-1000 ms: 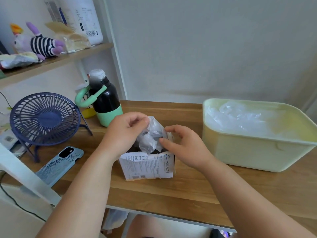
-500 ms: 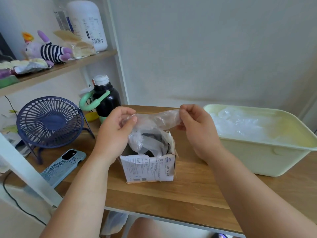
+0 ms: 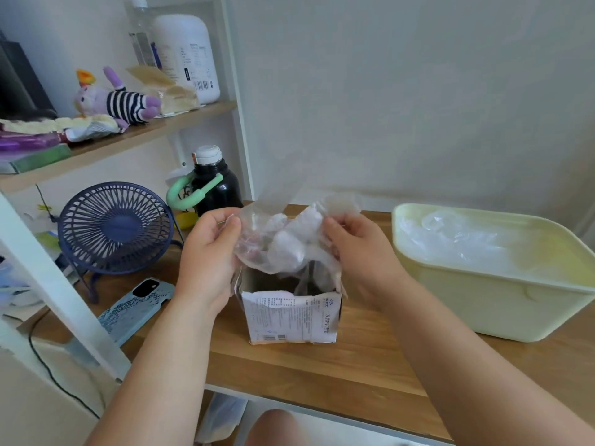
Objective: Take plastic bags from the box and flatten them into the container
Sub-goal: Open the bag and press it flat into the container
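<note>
A small white cardboard box [image 3: 291, 318] with printed text stands open on the wooden table, more crumpled plastic showing inside it. Just above the box I hold a clear plastic bag [image 3: 283, 239] stretched between both hands. My left hand [image 3: 209, 255] pinches its left edge with thumb and fingers. My right hand [image 3: 357, 249] pinches its right edge. A loose corner of the bag sticks up toward the wall. To the right stands a pale yellow container [image 3: 502, 304] with clear plastic bags lying inside.
A black bottle [image 3: 215, 188] with a green handle stands behind the box. A blue desk fan [image 3: 114, 228] and a phone [image 3: 135, 309] in a light-blue case sit at the left. A shelf [image 3: 122, 140] above holds a plush toy and bottles.
Both hands have lifted a plastic bag out of the box and spread it apart above the opening. The view has tilted up a little.
</note>
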A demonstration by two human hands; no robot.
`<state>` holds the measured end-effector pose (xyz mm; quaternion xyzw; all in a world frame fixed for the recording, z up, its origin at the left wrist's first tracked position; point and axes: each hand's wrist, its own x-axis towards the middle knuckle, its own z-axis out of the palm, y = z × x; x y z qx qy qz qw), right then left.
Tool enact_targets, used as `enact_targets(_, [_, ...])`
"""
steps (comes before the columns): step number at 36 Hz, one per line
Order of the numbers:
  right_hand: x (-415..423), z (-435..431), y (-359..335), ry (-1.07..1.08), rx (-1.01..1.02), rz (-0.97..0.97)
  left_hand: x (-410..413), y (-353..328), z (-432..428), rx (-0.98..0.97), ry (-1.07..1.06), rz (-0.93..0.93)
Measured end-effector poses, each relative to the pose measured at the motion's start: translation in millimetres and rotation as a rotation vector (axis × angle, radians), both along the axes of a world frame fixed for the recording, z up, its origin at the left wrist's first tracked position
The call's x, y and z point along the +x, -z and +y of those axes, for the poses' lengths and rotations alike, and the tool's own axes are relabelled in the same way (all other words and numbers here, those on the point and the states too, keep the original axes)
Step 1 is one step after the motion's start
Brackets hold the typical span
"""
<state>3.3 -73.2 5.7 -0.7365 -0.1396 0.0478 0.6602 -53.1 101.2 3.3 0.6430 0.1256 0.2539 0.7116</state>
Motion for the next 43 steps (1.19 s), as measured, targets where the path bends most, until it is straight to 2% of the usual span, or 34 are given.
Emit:
enact_targets(5, [6, 1, -1, 0.177, 0.054, -0.043, 3, 7, 13, -0.059, -0.133, 0.022])
enact_targets(9, [4, 1, 7, 0.276, -0.121, -0.339, 6, 11, 18, -0.118, -0.286, -0.009])
enact_targets(11, [0, 3, 7, 0.180, -0.262, -0.501, 7, 11, 19, -0.139, -0.371, -0.046])
enact_targets(14, [-3, 12, 5, -0.055, -0.648, -0.618, 5, 7, 22, -0.153, -0.488, -0.135])
enact_targets(18, [-4, 33, 4, -0.360, -1.114, -0.447, -1, 0, 30, -0.170, -0.582, -0.245])
enact_targets(25, [-3, 55, -6, -0.592, -1.445, -0.395, -13, -10, 35, -0.191, -0.549, -0.361])
enact_targets(27, [-3, 56, -10, -0.599, -1.410, -0.368, -13, -11, 36, -0.227, -0.476, -0.345])
enact_targets(29, [-2, 52, -16, -0.544, -1.283, -0.350, -12, -11, 34, -0.311, -0.358, -0.311])
enact_targets(32, [2, 38, -22, -0.312, -1.064, -0.349, -10, -8, 27, -0.375, -0.236, -0.252])
enact_targets(35, [5, 20, -24, -0.135, -0.684, -0.288, -8, -8, 14, -0.407, -0.160, -0.245])
enact_targets(38, [0, 0, -26, -0.193, -0.193, -0.062, -2, -11, 0, -0.450, -0.088, -0.269])
enact_targets(39, [-1, -4, -25, -0.236, -0.157, -0.027, 1, -12, -4, -0.456, -0.041, -0.276])
enact_targets(41, [-2, -8, -21, -0.298, -0.232, -0.046, 5, -14, -14, -0.455, 0.052, -0.287])
enact_targets(43, [-2, -12, -21, -0.249, -0.213, -0.106, 8, -17, -24, -0.444, 0.133, -0.277])
